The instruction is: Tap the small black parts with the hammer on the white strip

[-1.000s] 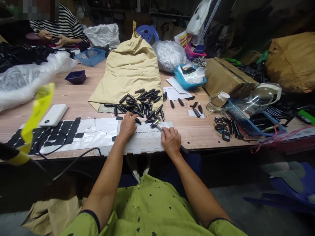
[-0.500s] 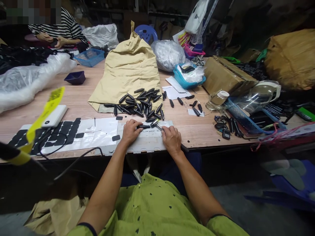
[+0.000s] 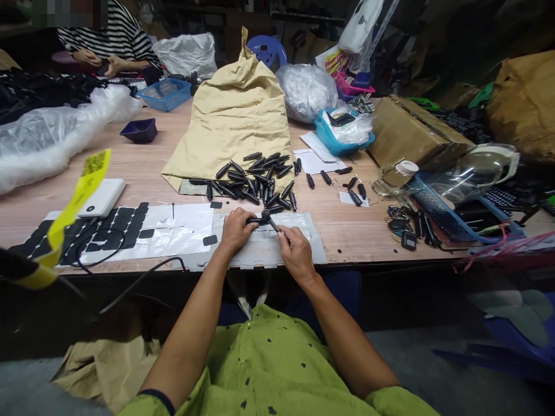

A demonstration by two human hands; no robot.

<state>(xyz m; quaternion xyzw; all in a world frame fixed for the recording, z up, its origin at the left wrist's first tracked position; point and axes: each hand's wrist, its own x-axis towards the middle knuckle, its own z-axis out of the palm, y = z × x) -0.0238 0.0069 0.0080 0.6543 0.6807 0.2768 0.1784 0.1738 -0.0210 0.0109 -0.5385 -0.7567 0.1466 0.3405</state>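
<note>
My left hand (image 3: 236,230) is closed at the near edge of the table, its fingertips pinching a slim black tapered piece (image 3: 259,221) that lies on a pale flat board (image 3: 243,254). My right hand (image 3: 297,249) grips a small hammer (image 3: 272,223) by its handle. The hammer's dark round head meets or overlaps the right end of that piece; whether they touch I cannot tell. Just beyond both hands lies a heap of similar black tapered pieces (image 3: 255,179), partly on a beige cloth sack (image 3: 243,115).
Left of the board are a white sheet with black stickers (image 3: 117,231), a white box (image 3: 103,197) and a cable. At right stand a glass jar (image 3: 396,178), a blue basket (image 3: 459,214) and a cardboard box (image 3: 411,130). Across the table, a person in stripes handles something dark.
The hammer has turned, so its dark round face now shows instead of its shiny side. My right hand has shifted slightly inward. The whole view has drifted a little.
</note>
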